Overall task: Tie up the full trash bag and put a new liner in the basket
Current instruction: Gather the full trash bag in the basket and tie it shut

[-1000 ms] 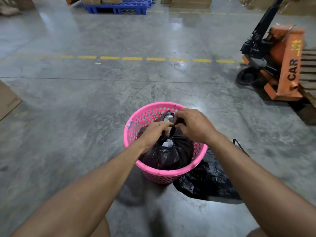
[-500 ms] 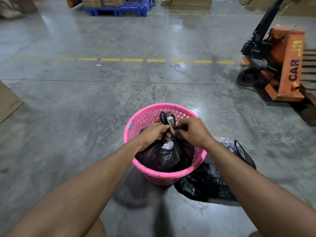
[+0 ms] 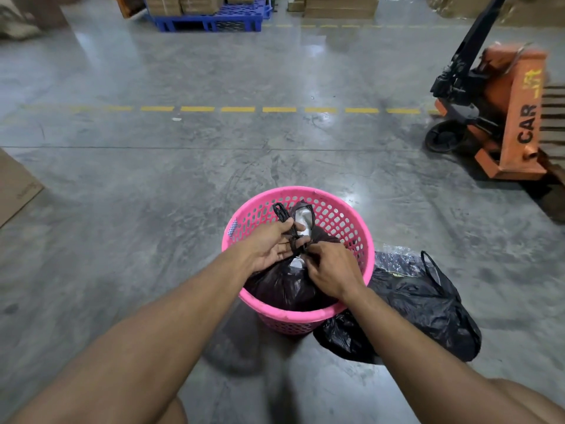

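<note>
A pink perforated basket (image 3: 345, 218) stands on the concrete floor in front of me. Inside it sits a full black trash bag (image 3: 284, 286) with white waste showing at its neck. My left hand (image 3: 272, 246) pinches the bag's twisted handles, whose two loops stick up above my fingers. My right hand (image 3: 333, 270) grips the handles just below, at the knot point. A second black bag (image 3: 422, 304), crumpled and with one handle loop standing up, lies on the floor against the basket's right side.
An orange pallet jack (image 3: 507, 117) is parked at the right, with stacked wood behind it. A flat cardboard piece (image 3: 15, 185) lies at the left edge. A blue pallet (image 3: 211, 21) with boxes sits far back beyond a dashed yellow line (image 3: 238, 109).
Both hands have shifted on the bag's neck: the handle loops now stick up free above my left hand, and my right hand has dropped lower and nearer to me.
</note>
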Motion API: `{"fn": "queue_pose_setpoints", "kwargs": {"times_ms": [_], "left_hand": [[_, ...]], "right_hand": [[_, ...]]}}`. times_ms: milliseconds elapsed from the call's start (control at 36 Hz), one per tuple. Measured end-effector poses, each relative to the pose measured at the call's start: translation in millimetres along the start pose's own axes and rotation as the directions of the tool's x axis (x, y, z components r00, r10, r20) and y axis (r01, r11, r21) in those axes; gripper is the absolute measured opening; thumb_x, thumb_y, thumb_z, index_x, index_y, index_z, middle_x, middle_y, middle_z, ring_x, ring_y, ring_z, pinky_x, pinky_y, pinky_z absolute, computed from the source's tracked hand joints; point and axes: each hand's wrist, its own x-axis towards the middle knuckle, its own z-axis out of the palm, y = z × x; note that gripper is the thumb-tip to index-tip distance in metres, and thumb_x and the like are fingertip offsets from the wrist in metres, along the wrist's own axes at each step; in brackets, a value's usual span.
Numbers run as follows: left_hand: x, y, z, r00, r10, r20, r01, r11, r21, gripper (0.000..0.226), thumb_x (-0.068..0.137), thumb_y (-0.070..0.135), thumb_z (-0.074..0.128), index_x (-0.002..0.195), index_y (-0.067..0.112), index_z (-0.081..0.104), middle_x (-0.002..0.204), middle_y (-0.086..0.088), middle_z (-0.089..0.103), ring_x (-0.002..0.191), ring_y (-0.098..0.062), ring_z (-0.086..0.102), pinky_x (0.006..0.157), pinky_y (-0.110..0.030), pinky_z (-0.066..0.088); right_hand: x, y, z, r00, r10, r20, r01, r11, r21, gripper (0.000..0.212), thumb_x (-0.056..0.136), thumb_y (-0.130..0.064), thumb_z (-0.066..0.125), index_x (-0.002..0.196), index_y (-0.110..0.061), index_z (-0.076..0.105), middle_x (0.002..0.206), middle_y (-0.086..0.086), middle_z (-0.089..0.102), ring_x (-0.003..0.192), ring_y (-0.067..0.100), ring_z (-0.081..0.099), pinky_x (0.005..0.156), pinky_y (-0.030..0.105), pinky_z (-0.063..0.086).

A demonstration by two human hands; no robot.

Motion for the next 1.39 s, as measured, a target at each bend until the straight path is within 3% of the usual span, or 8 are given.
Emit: {"fn": "queue_pose_setpoints", "kwargs": {"times_ms": [83,139,222,333,556,972,1139,1389], "left_hand": [[-7.1,11.2,-0.5,0.993,0.110,0.051,-0.118,0.973,0.199,0.004,0.099,0.024,0.060,0.103,0.022,0.060,0.097,-0.012,0.072,0.083,-0.021,0.072,0.075,-0.027,0.044],[-11.4,19.4,-4.3,0.978,0.182,0.106,-0.209,0.892,0.400,0.028,0.088,0.009,0.071,0.110,0.017,0.055,0.086,-0.012,0.070,0.082,-0.025,0.065,0.075,-0.030,0.045],[-18.2,33.0,-5.5,0.961,0.190,0.199,-0.275,0.667,0.692,0.062,0.077,0.003,0.070,0.131,0.014,0.042,0.082,-0.009,0.071,0.072,-0.020,0.064,0.071,-0.032,0.051],[-21.6,49.1,1.1,0.941,0.209,0.266,-0.320,0.295,0.900,0.055,0.078,-0.001,0.057,0.127,0.019,0.042,0.100,-0.009,0.075,0.089,-0.027,0.071,0.082,-0.044,0.057],[-25.0,54.0,16.8,0.856,0.344,0.385,-0.267,-0.342,0.901,0.045,0.084,0.011,0.064,0.125,0.022,0.053,0.104,-0.008,0.071,0.094,-0.034,0.067,0.078,-0.047,0.055],[-4.1,10.0,-36.8,0.819,0.512,0.258,-0.363,0.115,0.925,0.006,0.084,0.011,0.072,0.087,0.016,0.070,0.065,0.021,0.059,0.062,0.001,0.056,0.072,-0.032,0.052],[-14.3,5.3,-26.0,0.591,0.743,0.314,-0.380,-0.086,0.921,0.022,0.078,0.036,0.065,0.097,0.028,0.068,0.093,0.006,0.056,0.083,-0.016,0.053,0.077,-0.032,0.041],[6.3,2.0,10.5,0.840,0.462,0.284,-0.068,-0.431,0.900,0.047,0.080,0.056,0.070,0.116,0.027,0.064,0.121,-0.003,0.060,0.119,-0.028,0.053,0.102,-0.047,0.037]], "right_hand": [[3.5,2.7,1.2,0.998,0.055,0.013,-0.056,0.995,0.081,0.032,0.090,-0.040,0.056,0.114,-0.030,0.075,0.095,0.003,0.079,0.086,0.029,0.072,0.074,0.043,0.059],[6.0,5.8,0.8,0.997,0.073,0.036,-0.077,0.987,0.143,0.031,0.089,-0.040,0.060,0.114,-0.030,0.075,0.089,0.000,0.078,0.080,0.025,0.072,0.073,0.040,0.059],[6.8,9.1,0.1,0.996,0.083,0.040,-0.090,0.977,0.196,0.028,0.084,-0.046,0.065,0.103,-0.027,0.071,0.089,-0.002,0.076,0.082,0.024,0.070,0.073,0.038,0.057],[3.6,8.2,-5.5,0.998,0.056,-0.034,-0.038,0.916,0.398,0.040,0.076,-0.044,0.077,0.107,-0.028,0.057,0.095,-0.008,0.075,0.087,0.014,0.070,0.079,0.030,0.054],[13.9,13.9,-13.4,0.976,0.167,-0.141,-0.064,0.836,0.545,0.007,0.078,-0.020,0.085,0.080,-0.023,0.079,0.075,-0.014,0.076,0.074,0.004,0.072,0.072,0.023,0.053],[30.1,48.9,-40.4,0.999,0.042,0.018,-0.045,0.978,0.202,0.017,0.081,-0.007,0.078,0.088,-0.021,0.084,0.098,-0.004,0.079,0.097,0.016,0.070,0.100,0.036,0.053],[19.1,64.2,-38.2,0.976,0.039,-0.213,0.020,0.964,0.265,0.027,0.080,-0.033,0.080,0.104,-0.022,0.079,0.104,-0.003,0.074,0.098,0.016,0.066,0.091,0.037,0.054],[17.0,87.0,-21.4,0.926,0.338,-0.167,-0.301,0.930,0.213,0.041,0.098,-0.035,0.053,0.137,-0.021,0.050,0.116,0.012,0.065,0.097,0.030,0.064,0.083,0.042,0.054]]}}
